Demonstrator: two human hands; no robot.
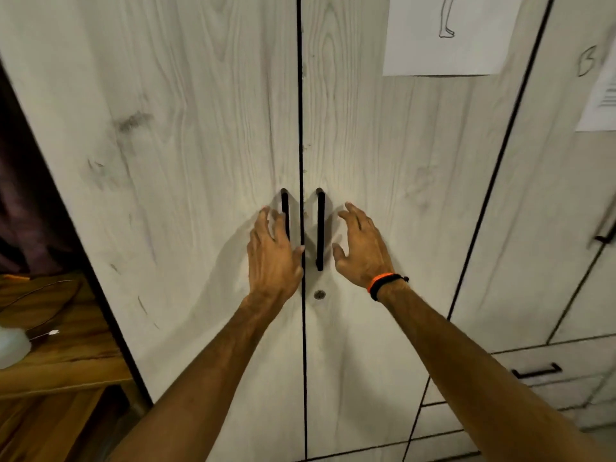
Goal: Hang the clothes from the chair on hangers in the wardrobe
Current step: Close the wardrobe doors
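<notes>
Two bare forearms reach up from the lower edge of view toward a pale wood-grain wardrobe (pixel 186 155); both doors are closed, and a dark seam runs between them.

Left hand (pixel 271 251): fingers loosely curved and spread over the left door's black bar handle (pixel 285 215). They overlap the bar but do not appear wrapped round it. Holding nothing.

Right hand (pixel 361 243): spread wide, palm toward the door, just right of the right door's bar handle (pixel 320 230) and apart from it. Holding nothing. An orange and black wristband (pixel 383 284) sits on that wrist.

A small round keyhole (pixel 319 294) lies below the right handle. A sheet with a line drawing (pixel 446 35) is stuck near the top edge of the right door. Another door with a second paper stands further right, with a drawer (pixel 540 371) below it. A brown wooden bench (pixel 50 331) at the left carries a whitish object.

The clothes, chair and hangers are all out of view; any hangers are presumably behind these doors.

Step in hand, as I judge it: opening the wardrobe. To do it well, curl the fingers fully behind each bar at mid-height and pull both doors straight outward and evenly. Step back so the doors swing clear of the body, and open them wide enough to reach inside. If the doors resist, check the lock.
</notes>
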